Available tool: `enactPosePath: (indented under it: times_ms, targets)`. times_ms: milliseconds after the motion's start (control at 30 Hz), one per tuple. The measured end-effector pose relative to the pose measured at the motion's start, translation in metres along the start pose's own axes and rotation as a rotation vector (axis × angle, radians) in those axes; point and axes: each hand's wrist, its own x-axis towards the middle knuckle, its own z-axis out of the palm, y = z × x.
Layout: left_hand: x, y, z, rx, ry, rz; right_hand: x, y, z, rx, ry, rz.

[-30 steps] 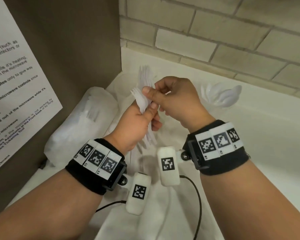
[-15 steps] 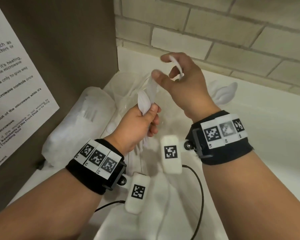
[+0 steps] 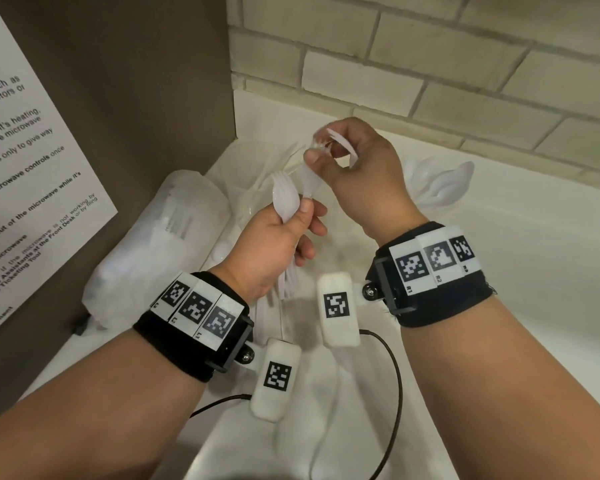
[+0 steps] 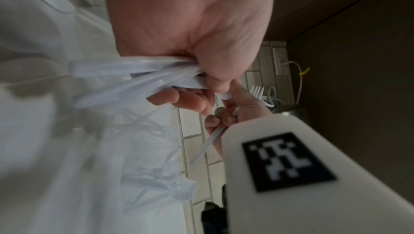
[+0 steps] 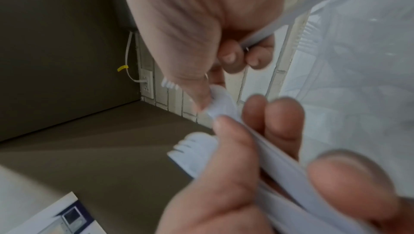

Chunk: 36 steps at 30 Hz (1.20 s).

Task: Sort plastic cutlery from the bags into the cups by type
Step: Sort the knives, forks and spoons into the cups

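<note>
Left hand (image 3: 274, 244) grips a bundle of white forks (image 3: 284, 199) (count unclear); right hand (image 3: 357, 174) pinches one spoon (image 3: 309, 178).

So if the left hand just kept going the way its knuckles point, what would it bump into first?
Probably the right hand. The left hand, gripping a bundle of forks, points up and away, and the right hand's thumb already pinches a utensil just above that bundle. Behind it stand clear cups, though depth is hard to judge.

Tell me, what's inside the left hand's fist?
The left hand grips a bundle of white plastic cutlery; fork tines stick out above, handles below. The fingers cover the middle, so the count stays hidden.
</note>
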Motion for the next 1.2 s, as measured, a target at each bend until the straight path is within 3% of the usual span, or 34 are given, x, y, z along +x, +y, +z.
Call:
enactPosePath:
  times_ms: [267, 400, 633, 767, 833, 967, 1100, 1200]
  targets:
    - [0.003, 0.001, 0.001, -0.156, 0.126, -0.073, -0.001, -0.001, 0.001, -0.006, 0.067, -0.014]
    - [0.011, 0.004, 0.002, 0.039, 0.239, -0.086, -0.001, -0.004, 0.001, 0.049, 0.221, -0.080]
    - [0.020, 0.001, 0.000, 0.440, 0.217, 0.007, -0.013, -0.015, 0.006, 0.172, 0.117, -0.105]
    - [0.025, -0.004, -0.004, 0.614, 0.237, 0.066, -0.017, -0.009, 0.003, 0.052, -0.069, 0.091]
    - [0.025, -0.004, -0.005, 0.586, 0.177, 0.089, -0.021, -0.004, 0.006, -0.075, -0.136, 0.144]
    - [0.018, 0.000, 0.002, 0.290, 0.080, 0.028, -0.023, 0.005, 0.006, 0.015, -0.024, 0.244]
    - [0.014, 0.005, 0.005, 0.030, 0.069, -0.070, -0.027, 0.009, 0.008, 0.041, 0.037, 0.223]
    - [0.012, 0.006, 0.010, 0.109, 0.100, -0.027, -0.031, 0.013, 0.012, 0.096, 0.033, 0.244]
